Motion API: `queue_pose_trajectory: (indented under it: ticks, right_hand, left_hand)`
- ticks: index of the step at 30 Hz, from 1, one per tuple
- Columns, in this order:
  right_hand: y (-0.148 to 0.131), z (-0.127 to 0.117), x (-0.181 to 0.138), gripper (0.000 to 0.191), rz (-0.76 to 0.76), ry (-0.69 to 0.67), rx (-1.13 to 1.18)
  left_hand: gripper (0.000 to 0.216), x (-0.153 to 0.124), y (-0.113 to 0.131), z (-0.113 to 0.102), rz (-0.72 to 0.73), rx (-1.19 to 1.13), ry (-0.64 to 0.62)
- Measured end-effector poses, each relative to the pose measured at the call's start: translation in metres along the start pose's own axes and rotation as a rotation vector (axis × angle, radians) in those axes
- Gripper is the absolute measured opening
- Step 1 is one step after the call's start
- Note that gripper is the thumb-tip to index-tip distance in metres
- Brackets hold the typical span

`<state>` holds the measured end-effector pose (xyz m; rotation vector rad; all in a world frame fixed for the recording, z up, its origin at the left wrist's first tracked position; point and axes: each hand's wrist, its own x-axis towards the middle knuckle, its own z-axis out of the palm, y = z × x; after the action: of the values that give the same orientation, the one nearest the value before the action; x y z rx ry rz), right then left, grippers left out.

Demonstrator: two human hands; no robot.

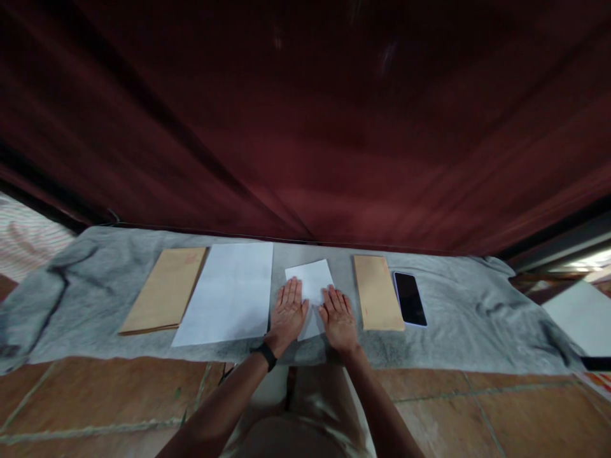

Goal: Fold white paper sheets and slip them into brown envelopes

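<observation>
A small piece of white paper [312, 280], seemingly folded, lies on the grey cloth in front of me. My left hand [289, 310] rests flat on its left side, fingers stretched out. On the right side of the same paper lies my right hand [339, 318], also flat with its fingers extended. Both palms cover part of the paper's lower half. To the left are larger white sheets [229, 292], close to my left hand. A narrow brown envelope stack [379, 292] sits to the right of my right hand.
A larger brown envelope stack [165, 289] lies at the left beside the white sheets. A dark-screened phone [410, 299] lies right of the narrow envelopes. The grey cloth [468, 318] covers a long narrow surface, with a dark red curtain-like sheet [334, 159] behind it. Brown tiles [119, 388] floor the front.
</observation>
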<state>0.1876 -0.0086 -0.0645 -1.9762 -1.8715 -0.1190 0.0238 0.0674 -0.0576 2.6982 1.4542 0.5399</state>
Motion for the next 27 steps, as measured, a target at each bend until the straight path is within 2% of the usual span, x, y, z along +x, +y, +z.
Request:
queue_pose_trajectory:
  ticks: [4,10,18,22,27]
  right_hand:
    - [0.000,0.002,-0.001,0.051,0.014,0.019,-0.007]
    - [-0.002,0.002,0.000,0.047,0.031,0.013,-0.018]
    - [-0.004,0.000,0.001,0.049,0.044,0.044,-0.050]
    - [-0.004,0.002,0.001,0.050,0.057,0.051,-0.076]
    - [-0.004,0.003,0.001,0.051,0.067,0.043,-0.097]
  left_hand:
    - [0.060,0.006,0.002,0.003,-0.102,0.008,0.011]
    - [0.052,0.036,0.025,0.011,0.119,-0.025,-0.109]
    - [0.051,0.074,0.018,0.015,0.074,-0.029,-0.115]
    - [0.056,0.071,0.011,0.011,-0.001,-0.021,-0.071]
    - [0.058,0.043,0.005,0.008,-0.141,0.026,-0.038]
